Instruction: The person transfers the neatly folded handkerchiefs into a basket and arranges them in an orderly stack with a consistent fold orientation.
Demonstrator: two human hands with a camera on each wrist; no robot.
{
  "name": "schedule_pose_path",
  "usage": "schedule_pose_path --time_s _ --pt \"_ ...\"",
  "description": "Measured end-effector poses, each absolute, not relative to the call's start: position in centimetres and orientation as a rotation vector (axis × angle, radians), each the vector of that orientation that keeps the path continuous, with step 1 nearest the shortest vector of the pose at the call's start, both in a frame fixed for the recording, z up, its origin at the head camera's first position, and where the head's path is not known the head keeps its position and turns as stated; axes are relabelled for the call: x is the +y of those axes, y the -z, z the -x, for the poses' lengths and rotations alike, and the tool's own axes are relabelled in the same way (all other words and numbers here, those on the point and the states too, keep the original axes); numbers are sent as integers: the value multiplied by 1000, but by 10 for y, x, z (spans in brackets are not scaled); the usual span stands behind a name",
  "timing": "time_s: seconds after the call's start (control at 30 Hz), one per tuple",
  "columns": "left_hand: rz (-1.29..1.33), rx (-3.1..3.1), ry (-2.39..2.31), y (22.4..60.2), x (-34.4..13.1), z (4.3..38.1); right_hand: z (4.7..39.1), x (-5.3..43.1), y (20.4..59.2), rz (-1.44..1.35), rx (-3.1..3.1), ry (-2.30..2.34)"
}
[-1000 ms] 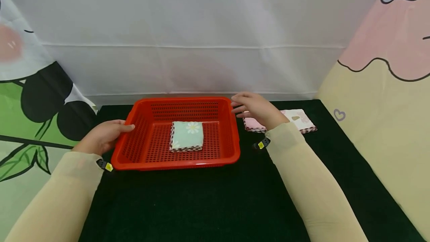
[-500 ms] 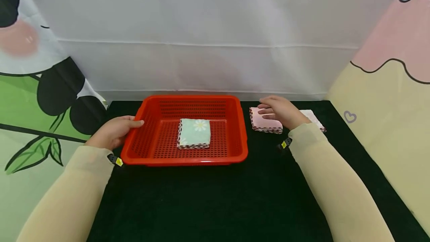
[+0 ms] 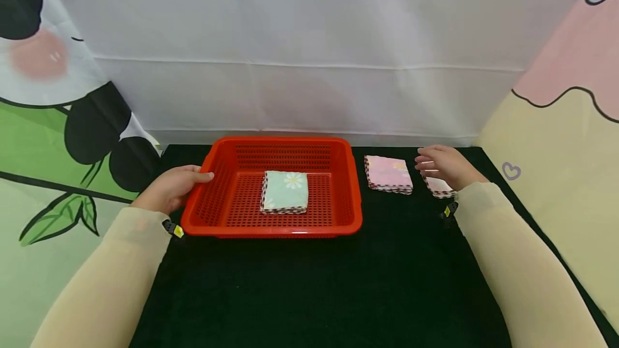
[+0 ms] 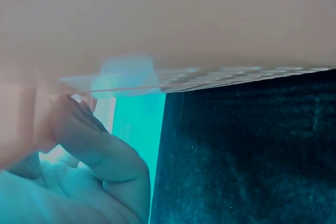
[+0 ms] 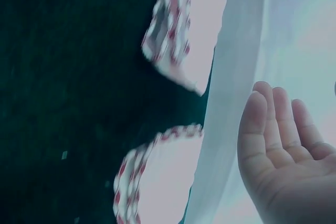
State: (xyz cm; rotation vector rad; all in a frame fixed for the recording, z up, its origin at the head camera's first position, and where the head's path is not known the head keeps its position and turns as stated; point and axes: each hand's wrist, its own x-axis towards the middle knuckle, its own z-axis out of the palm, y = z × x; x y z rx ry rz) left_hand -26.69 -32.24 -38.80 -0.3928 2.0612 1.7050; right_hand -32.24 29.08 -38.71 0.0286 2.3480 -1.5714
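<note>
A red plastic basket (image 3: 271, 231) with slotted walls stands on the dark table. My left hand (image 3: 171, 188) grips its left rim, thumb over the edge and fingers on the outside. In the left wrist view the fingers (image 4: 107, 161) bend up against the basket's underside. A folded mint-green cloth (image 3: 285, 192) with a daisy print and checked border lies in the basket. At the right, my right hand (image 3: 450, 166) hovers with straight fingers over a folded white cloth (image 3: 439, 187), partly hiding it. Between that hand and the basket lies a folded pink cloth (image 3: 388, 173).
A dark green cover (image 3: 309, 289) spans the table. A white curtain (image 3: 309, 90) hangs close behind the basket. Printed cartoon sheets stand on both sides, one with a green leaf (image 3: 58, 219), the other pink (image 3: 580, 47) and yellow.
My right hand has moved right, away from the basket's right rim, past the pink cloth to above the white cloth. The left hand keeps its grip. The head view has shifted slightly.
</note>
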Motion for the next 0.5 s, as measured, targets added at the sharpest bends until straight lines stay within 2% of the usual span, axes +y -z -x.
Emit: schedule_pose_path --time_s 0.5 --pt "442 2067 -1711 388 -320 264 321 347 391 -137 2349 1532"
